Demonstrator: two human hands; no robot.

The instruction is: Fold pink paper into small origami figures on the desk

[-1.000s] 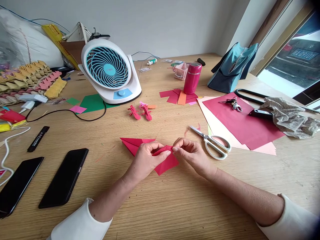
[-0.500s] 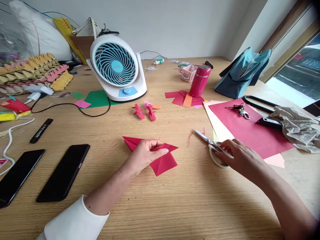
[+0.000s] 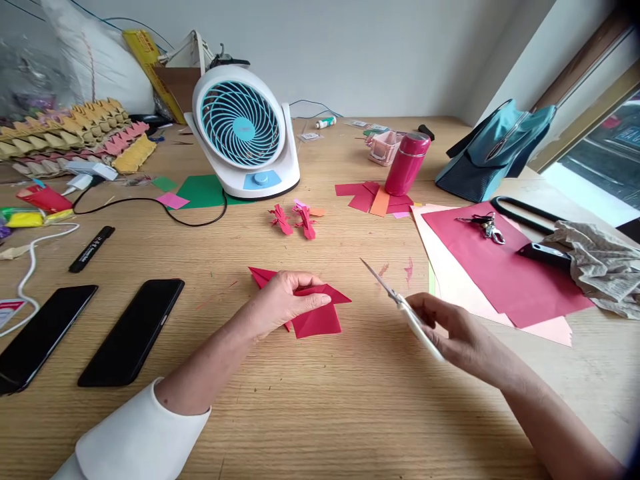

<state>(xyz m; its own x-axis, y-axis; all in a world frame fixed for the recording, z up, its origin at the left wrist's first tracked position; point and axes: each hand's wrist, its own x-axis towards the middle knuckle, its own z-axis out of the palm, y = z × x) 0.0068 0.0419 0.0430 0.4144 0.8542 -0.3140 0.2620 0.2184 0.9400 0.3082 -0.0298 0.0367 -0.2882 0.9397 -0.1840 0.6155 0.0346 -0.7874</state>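
Note:
A folded red paper (image 3: 318,320) with pointed corners is pinched between the thumb and fingers of my left hand (image 3: 285,301), left of the middle. My right hand (image 3: 453,333) grips the white handles of a pair of scissors (image 3: 397,298). Their blades look closed and point up and left, a short way to the right of the paper. Beyond the hands lie two small red paper figures (image 3: 281,219) side by side on the wooden table (image 3: 310,407).
A white fan (image 3: 245,130) stands at the back, with a pink bottle (image 3: 407,163) and a teal bag (image 3: 495,150) farther right. Two black phones (image 3: 133,333) lie at left. Keys (image 3: 484,225) rest on red sheets (image 3: 515,273) at right.
My right hand has lifted the scissors and brought them left, closer to the paper. The red paper has turned slightly in my left hand. The view has shifted a little.

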